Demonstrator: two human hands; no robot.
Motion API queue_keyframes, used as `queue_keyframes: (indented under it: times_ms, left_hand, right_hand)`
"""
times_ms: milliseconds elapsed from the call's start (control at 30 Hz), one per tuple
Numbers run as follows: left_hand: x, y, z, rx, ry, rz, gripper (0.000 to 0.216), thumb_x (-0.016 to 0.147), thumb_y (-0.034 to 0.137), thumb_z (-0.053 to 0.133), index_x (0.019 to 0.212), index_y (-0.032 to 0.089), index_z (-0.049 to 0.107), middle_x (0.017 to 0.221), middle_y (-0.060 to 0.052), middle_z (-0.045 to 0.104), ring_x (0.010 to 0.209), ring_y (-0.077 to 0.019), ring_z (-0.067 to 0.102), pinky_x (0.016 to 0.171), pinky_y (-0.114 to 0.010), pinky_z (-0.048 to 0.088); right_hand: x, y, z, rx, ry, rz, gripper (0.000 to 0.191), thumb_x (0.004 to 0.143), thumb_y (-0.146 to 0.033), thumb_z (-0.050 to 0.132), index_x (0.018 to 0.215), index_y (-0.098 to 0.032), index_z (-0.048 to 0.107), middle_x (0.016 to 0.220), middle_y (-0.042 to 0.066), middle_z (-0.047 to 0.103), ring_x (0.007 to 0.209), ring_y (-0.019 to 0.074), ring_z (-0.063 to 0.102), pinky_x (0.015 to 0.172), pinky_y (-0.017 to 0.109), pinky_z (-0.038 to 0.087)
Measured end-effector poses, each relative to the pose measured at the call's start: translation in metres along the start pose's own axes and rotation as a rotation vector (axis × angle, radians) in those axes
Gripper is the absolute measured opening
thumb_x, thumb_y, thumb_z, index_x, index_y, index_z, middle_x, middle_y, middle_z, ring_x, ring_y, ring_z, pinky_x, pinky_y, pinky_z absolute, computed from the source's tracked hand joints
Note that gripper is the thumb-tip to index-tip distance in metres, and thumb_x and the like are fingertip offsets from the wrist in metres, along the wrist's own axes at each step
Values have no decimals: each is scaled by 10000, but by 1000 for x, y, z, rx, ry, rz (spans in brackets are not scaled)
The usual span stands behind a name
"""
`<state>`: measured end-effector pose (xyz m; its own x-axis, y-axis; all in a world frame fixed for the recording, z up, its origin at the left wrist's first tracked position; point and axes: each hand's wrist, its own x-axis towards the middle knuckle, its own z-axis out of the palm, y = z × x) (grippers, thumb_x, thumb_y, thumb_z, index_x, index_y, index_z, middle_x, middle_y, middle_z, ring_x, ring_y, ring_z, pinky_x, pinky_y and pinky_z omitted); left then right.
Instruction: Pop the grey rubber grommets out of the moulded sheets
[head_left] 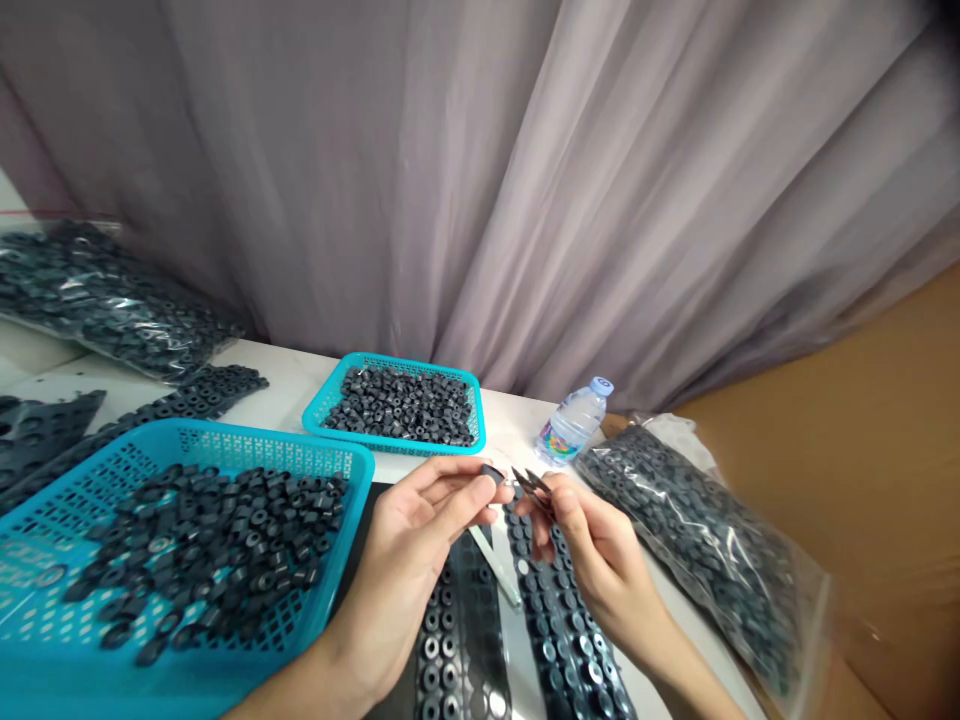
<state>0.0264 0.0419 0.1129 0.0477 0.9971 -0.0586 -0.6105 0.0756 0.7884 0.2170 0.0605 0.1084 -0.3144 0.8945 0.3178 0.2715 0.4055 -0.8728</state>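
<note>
My left hand pinches a small black rubber piece between thumb and fingers. In my right hand is a pair of dark snips, its two pointed blades parted and aimed at the piece. The tips are very close to it; whether they touch I cannot tell. Below the hands lie black moulded sheets with rows of round rings, one to the left and one to the right. A pale thin stick rests between them.
A large blue basket with loose black pieces stands at the left, a smaller blue basket of them behind. A water bottle stands at the back right. Filled plastic bags lie at the right and far left. A grey curtain hangs behind.
</note>
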Motion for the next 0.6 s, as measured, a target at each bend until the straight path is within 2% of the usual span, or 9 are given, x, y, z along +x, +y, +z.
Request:
queue_keyframes:
  times_ms: [100,233,333,433,500,600]
  left_hand:
    - [0,1,0,20,16,18,327,805,349,872,1036,150,753,992,-94,790,932,-181,741,835,-245,585]
    - [1,0,-3,67,8,66,333,819,353,859,1059,145,762,1005,-106,800,893,-175,742,826,-247,590]
    - [1,-1,-6,103,3,90,316,833,347,851,1069,156,765,995,-87,806,844,-145,737,827,-225,590]
    - [2,-2,-8,125,8,107,304,835,345,851,1066,165,771,980,-75,810,859,-146,744,828,-217,596]
    - [3,-3,-9,133,18,116,299,834,343,853,1063,168,776,978,-72,811,883,-153,749,838,-218,599]
    - [4,-3,-9,138,26,124,298,828,338,858,1062,171,781,962,-69,813,886,-158,756,839,-220,606]
  right_hand:
    - [-2,-9,-1,-50,54,-43,373,1071,-425,480,803,-218,637,745,34,626,611,168,548,567,269,444]
    - [1,-17,-2,-137,107,-131,311,1061,-395,509,894,-224,708,812,55,681,769,212,632,716,301,497]
    - [0,-18,0,-112,155,-57,301,1049,-417,535,901,-223,711,709,30,648,671,195,601,634,290,477]
    - [-3,-18,0,-79,212,12,297,1042,-446,544,932,-222,705,599,-7,541,553,169,512,514,272,415]
    - [-4,-19,-1,-86,196,23,288,1032,-453,560,965,-224,720,632,0,550,559,168,516,503,270,422]
    - [-3,-22,-3,-135,116,-23,249,988,-437,643,1108,-251,758,799,43,669,708,213,630,586,293,507]
